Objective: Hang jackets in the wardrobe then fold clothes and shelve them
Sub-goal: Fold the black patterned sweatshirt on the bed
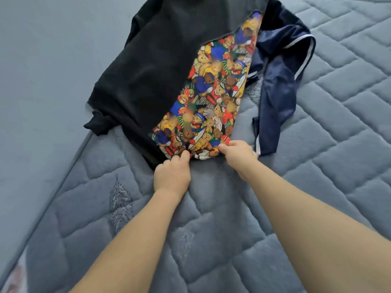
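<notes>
A colourful garment printed with teddy bears [213, 96] lies stretched out on the grey quilted mattress [211, 218]. My left hand [172, 174] pinches its near hem at the left corner. My right hand [239, 154] pinches the same hem at the right corner. A black garment [152, 66] lies spread to the left, partly under the bear print, with a sleeve end sticking out at its lower left. A crumpled navy garment with white piping [279, 81] lies to the right.
The mattress edge [69, 163] runs diagonally at the left, with a plain grey surface [42, 81] beyond it. The quilted surface extends toward me and to the right.
</notes>
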Action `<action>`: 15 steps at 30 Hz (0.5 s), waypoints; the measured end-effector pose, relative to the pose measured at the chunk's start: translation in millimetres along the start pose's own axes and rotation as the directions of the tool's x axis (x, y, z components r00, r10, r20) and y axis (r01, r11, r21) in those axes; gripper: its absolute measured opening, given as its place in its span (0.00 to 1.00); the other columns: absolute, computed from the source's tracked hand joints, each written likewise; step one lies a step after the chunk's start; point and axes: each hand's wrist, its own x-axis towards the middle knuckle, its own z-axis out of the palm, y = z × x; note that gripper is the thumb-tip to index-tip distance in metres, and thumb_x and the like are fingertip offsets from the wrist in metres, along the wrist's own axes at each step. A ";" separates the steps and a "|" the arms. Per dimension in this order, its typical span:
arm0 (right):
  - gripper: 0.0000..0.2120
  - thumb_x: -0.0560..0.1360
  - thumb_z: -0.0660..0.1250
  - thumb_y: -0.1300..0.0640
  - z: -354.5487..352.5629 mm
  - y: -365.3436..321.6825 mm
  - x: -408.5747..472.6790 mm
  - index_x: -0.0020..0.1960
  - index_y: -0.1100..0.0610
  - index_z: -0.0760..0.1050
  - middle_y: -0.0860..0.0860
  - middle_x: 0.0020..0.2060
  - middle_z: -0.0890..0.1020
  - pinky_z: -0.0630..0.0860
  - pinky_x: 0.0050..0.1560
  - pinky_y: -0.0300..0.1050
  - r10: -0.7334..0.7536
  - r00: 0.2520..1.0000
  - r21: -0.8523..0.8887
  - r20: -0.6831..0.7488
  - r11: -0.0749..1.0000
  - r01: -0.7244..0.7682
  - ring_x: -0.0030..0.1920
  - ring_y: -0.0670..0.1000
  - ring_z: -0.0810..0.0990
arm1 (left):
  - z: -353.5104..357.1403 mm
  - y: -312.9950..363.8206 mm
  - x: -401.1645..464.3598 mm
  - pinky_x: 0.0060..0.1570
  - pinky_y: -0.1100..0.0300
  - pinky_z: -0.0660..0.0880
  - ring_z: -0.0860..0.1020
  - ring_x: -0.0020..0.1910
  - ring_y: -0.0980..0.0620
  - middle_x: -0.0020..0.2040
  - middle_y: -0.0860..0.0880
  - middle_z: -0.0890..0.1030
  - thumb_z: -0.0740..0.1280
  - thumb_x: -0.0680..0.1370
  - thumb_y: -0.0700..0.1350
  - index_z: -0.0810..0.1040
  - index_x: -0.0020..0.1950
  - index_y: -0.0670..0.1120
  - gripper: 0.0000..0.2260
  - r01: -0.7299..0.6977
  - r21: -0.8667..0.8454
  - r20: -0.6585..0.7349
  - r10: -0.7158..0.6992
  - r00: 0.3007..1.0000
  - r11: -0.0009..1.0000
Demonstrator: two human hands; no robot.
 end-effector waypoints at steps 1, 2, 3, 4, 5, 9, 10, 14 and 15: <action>0.17 0.77 0.62 0.45 -5.6 13.4 -15.8 0.35 0.55 0.73 0.52 0.40 0.79 0.70 0.53 0.49 0.008 1.000 -0.079 0.023 0.997 -0.006 0.50 0.57 0.75 | -3.6 10.7 -21.5 0.28 0.56 0.58 0.79 0.38 0.42 0.42 0.48 0.80 0.58 0.79 0.42 0.69 0.58 0.48 0.08 -0.017 -0.006 0.083 0.018 0.996 1.000; 0.16 0.76 0.62 0.46 -12.2 27.9 -32.4 0.35 0.55 0.73 0.52 0.39 0.78 0.69 0.51 0.48 0.018 0.999 -0.167 0.036 0.986 -0.012 0.49 0.57 0.74 | -7.9 22.4 -42.1 0.28 0.56 0.56 0.78 0.37 0.41 0.43 0.48 0.80 0.57 0.78 0.42 0.66 0.57 0.48 0.08 -0.034 -0.029 0.167 0.038 0.985 0.999; 0.14 0.76 0.62 0.47 -18.9 44.0 -49.0 0.35 0.54 0.74 0.51 0.39 0.77 0.67 0.50 0.47 0.035 0.999 -0.240 0.039 0.971 -0.025 0.48 0.56 0.73 | -12.6 35.8 -62.1 0.28 0.55 0.56 0.76 0.36 0.41 0.43 0.47 0.80 0.56 0.78 0.41 0.63 0.55 0.48 0.06 -0.041 -0.062 0.246 0.055 0.968 0.997; 0.13 0.75 0.62 0.48 -25.8 61.1 -66.0 0.36 0.54 0.74 0.50 0.39 0.77 0.66 0.50 0.46 0.058 0.997 -0.287 0.050 0.957 -0.041 0.48 0.56 0.73 | -17.0 50.8 -82.2 0.28 0.55 0.57 0.74 0.35 0.41 0.44 0.46 0.80 0.55 0.78 0.41 0.60 0.52 0.48 0.05 -0.032 -0.097 0.322 0.062 0.945 0.995; 0.11 0.75 0.62 0.50 -32.1 79.9 -83.1 0.36 0.54 0.74 0.51 0.41 0.79 0.65 0.51 0.47 0.082 0.994 -0.314 0.073 0.948 -0.055 0.48 0.56 0.74 | -20.8 67.1 -102.3 0.31 0.54 0.61 0.73 0.36 0.41 0.46 0.45 0.80 0.55 0.78 0.42 0.59 0.50 0.49 0.04 0.000 -0.133 0.405 0.054 0.913 0.991; 0.06 0.72 0.61 0.56 -61.8 168.0 -154.8 0.45 0.54 0.76 0.53 0.53 0.81 0.67 0.56 0.47 0.156 0.979 -0.410 0.134 0.908 -0.089 0.57 0.57 0.78 | -29.3 138.2 -184.1 0.54 0.47 0.71 0.73 0.60 0.37 0.62 0.41 0.76 0.55 0.80 0.45 0.68 0.56 0.48 0.06 0.129 -0.251 0.755 0.110 0.646 0.960; 0.08 0.71 0.61 0.56 -70.6 191.8 -173.2 0.47 0.54 0.76 0.53 0.55 0.81 0.67 0.57 0.47 0.178 0.973 -0.444 0.145 0.891 -0.097 0.58 0.57 0.77 | -30.1 158.2 -207.5 0.61 0.48 0.69 0.71 0.65 0.37 0.67 0.40 0.74 0.55 0.81 0.44 0.70 0.61 0.46 0.11 0.130 -0.280 0.803 0.158 0.575 0.951; 0.05 0.70 0.59 0.57 -116.2 300.5 -248.4 0.44 0.53 0.72 0.50 0.55 0.80 0.65 0.54 0.47 0.349 0.917 -0.554 0.195 0.810 -0.191 0.57 0.56 0.77 | -46.2 254.7 -309.2 0.68 0.54 0.62 0.67 0.72 0.42 0.75 0.42 0.67 0.55 0.83 0.44 0.67 0.73 0.42 0.18 0.139 -0.402 0.883 0.343 0.320 0.905; 0.06 0.70 0.59 0.57 -128.9 327.4 -265.8 0.45 0.53 0.73 0.50 0.56 0.79 0.66 0.54 0.47 0.407 0.889 -0.595 0.209 0.775 -0.215 0.57 0.56 0.77 | -51.9 277.7 -333.4 0.67 0.52 0.65 0.68 0.70 0.41 0.74 0.42 0.68 0.56 0.83 0.45 0.67 0.73 0.43 0.18 0.178 -0.400 0.904 0.355 0.237 0.899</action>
